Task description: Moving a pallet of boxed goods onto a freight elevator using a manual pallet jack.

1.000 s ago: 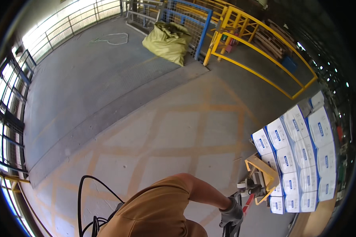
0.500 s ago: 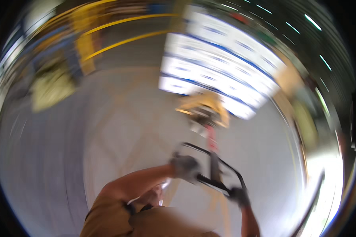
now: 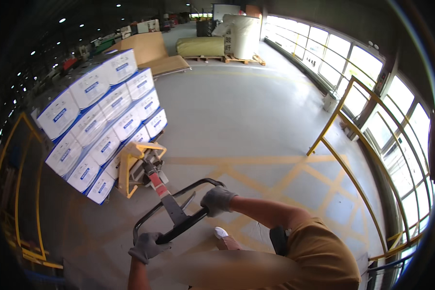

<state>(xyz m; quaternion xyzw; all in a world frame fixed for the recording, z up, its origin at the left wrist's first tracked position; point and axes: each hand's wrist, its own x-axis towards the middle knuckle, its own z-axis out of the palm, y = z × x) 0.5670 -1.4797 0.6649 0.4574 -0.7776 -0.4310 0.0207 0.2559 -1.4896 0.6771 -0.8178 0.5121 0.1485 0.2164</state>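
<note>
Both my hands wear grey gloves and are closed on the black loop handle (image 3: 183, 230) of a pallet jack. My left hand (image 3: 150, 247) grips the handle's lower left corner. On its right end, higher up, sits my right hand (image 3: 217, 200). A grey and red shaft runs from the handle to the jack's yellow body (image 3: 129, 169). Beyond it, a tall stack of white cartons (image 3: 101, 121) with blue bands stands on the jack; the forks are hidden under the load. One white shoe (image 3: 220, 232) shows below the handle.
Yellow railings stand at the right (image 3: 324, 130) and at the far left. Orange lines (image 3: 285, 176) cross the grey floor. Farther off are a wrapped yellowish roll (image 3: 200, 47), a white wrapped bundle (image 3: 243, 36) on a pallet and brown sheets (image 3: 162, 64). Windows line the right wall.
My view has swung right, so the windows and right railing now show. The jack and cartons have shifted to the picture's left. Both hands have kept hold of the handle.
</note>
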